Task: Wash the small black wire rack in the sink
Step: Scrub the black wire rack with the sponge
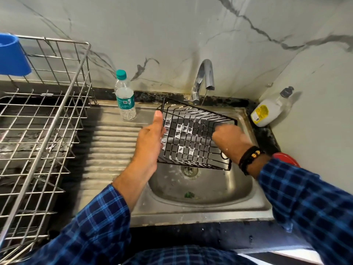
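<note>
While our left hand (150, 138) grips the left edge of the small black wire rack (191, 134), thumb laid straight up along the frame and fingers hidden behind the wires, we hold it tilted in the air above the stainless steel sink (200, 213), clear of the basin floor and over the round drain (189, 170). White suds cling to many of its squares. Our right hand (229, 138) reaches into the rack at its right side with knuckles up and fingers curled down; it is blurred, and we cannot tell whether it holds anything. The rack's far edge sits just below the spout of the curved chrome tap (204, 77). A clear plastic water bottle with a teal cap (125, 96) stands near its far left corner, on the ridged steel draining board (110, 142). A white dish-soap bottle (269, 111) leans in the right corner, apart from the rack. A large steel wire dish drainer (47, 115) fills the left.
</note>
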